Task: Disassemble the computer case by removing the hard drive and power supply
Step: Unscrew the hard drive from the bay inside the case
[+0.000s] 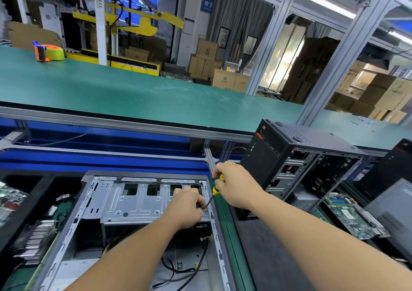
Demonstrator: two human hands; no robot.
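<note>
Early in the job: computer case [124,235] lying open on its side on the tabletop [263,257], drive cage [138,201] still mounted across its far end. Right hand [236,187] wrapped around a yellow screwdriver [215,190], shaft slanting down-left to the cage's right corner, likely onto a screw. Left hand [186,208] fingers curled, pinching near the tip. Power supply not discernible.

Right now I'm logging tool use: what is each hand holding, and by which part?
The right hand grips a screwdriver by its yellow-and-black handle. The left hand pinches near the shaft's tip at the metal drive cage; what its fingers hold cannot be told.
</note>
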